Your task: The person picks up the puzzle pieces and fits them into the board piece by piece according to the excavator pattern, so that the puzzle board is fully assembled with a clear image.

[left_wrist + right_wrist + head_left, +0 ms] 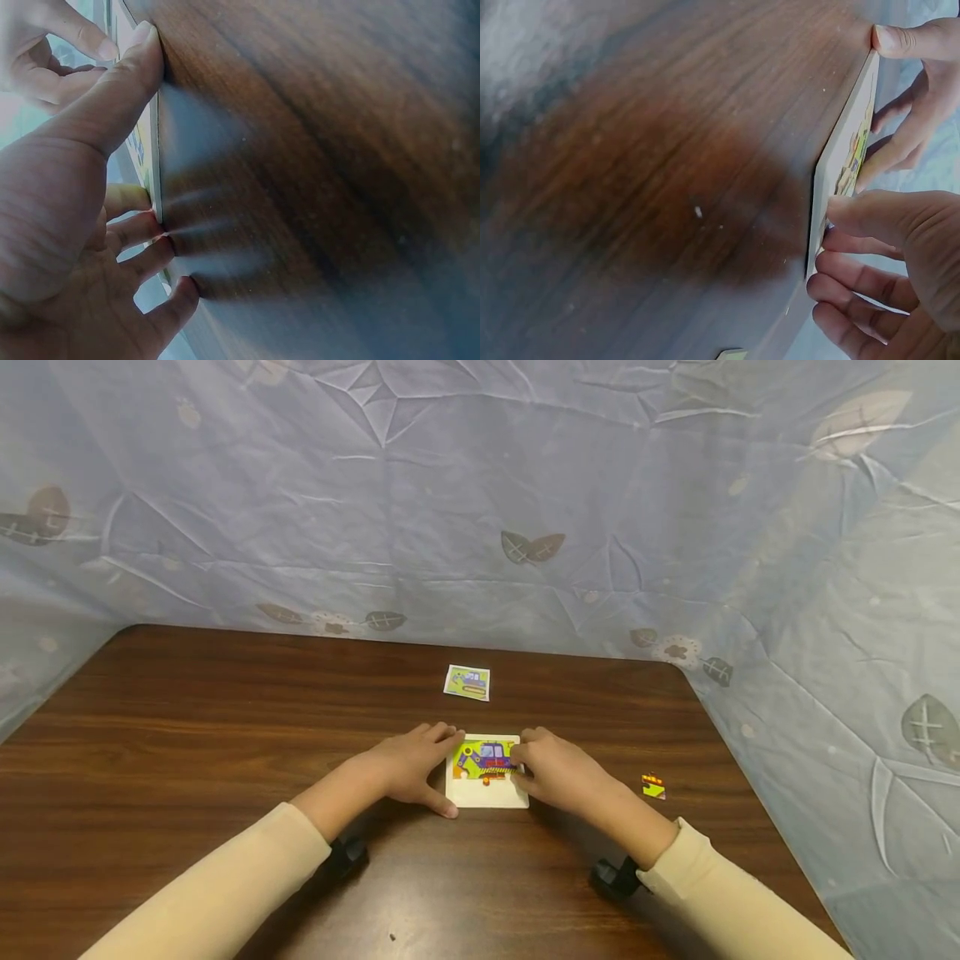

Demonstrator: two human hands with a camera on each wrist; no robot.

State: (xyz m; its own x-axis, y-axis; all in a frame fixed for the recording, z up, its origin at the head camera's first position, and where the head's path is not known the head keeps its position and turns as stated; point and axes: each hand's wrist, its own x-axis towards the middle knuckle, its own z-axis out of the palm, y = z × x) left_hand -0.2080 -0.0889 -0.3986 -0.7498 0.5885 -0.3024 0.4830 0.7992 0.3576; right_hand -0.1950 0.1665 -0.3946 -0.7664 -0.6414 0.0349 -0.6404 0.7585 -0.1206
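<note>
A white puzzle board [486, 795] with a partly filled digger picture lies flat mid-table. My left hand [408, 764] holds its left side, thumb at the near corner and fingers at the far corner; the left wrist view shows this hand [90, 187] against the board's edge [155, 150]. My right hand [558, 772] rests at the right side. In the right wrist view its thumb [855, 214] presses on the board's face [847, 142], the other fingers curled beside the edge. A loose yellow-and-red puzzle piece [653, 787] lies on the table right of that hand.
A small picture card [467, 682] of the same digger lies beyond the board. The brown wooden table [187, 735] is ringed by a pale blue leaf-print sheet [525, 485] at the back and both sides. Black wrist mounts [345, 853] sit under both cream sleeves.
</note>
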